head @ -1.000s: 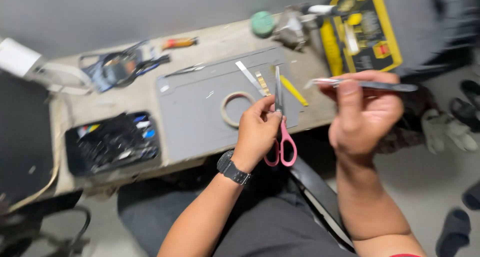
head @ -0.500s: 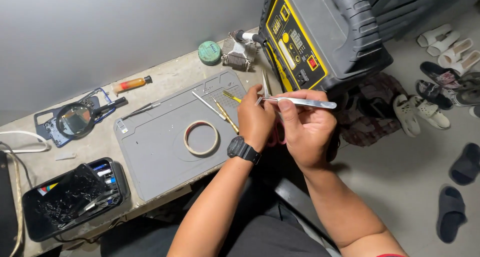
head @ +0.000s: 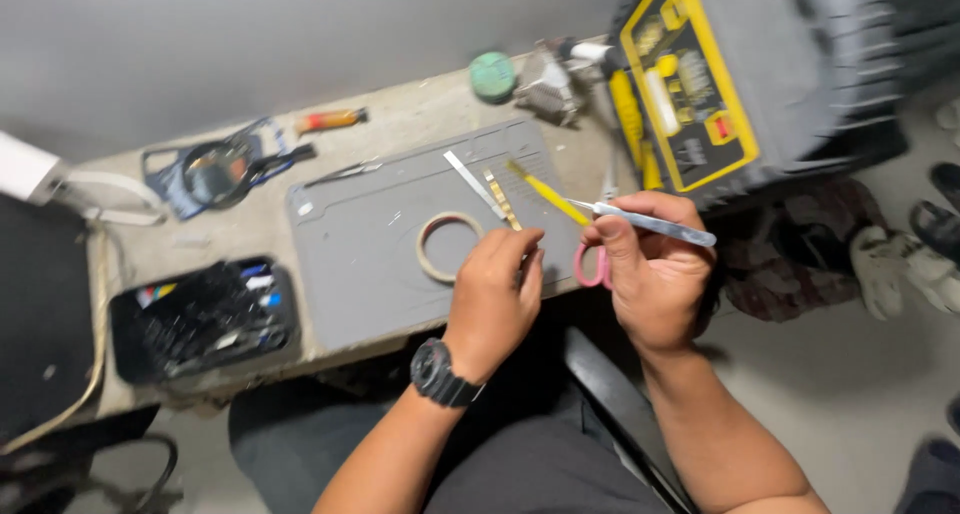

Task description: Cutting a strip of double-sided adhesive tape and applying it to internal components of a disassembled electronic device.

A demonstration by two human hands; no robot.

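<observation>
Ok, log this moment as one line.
left hand: over grey mat edge, near tape ring | right hand: holds metal tweezers | pink-handled scissors: between hands

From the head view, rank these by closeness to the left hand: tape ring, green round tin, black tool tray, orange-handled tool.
1. Tape ring, on the grey mat just left of the left hand.
2. Green round tin, at the bench's back edge.
3. Orange-handled tool and black tool tray, far left: too close to call.

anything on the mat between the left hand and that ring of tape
Nothing visible. The left hand hovers at the near right part of the grey mat, right beside the tape ring, with only bare mat between them. The right hand holds tweezers off to the side.
</observation>
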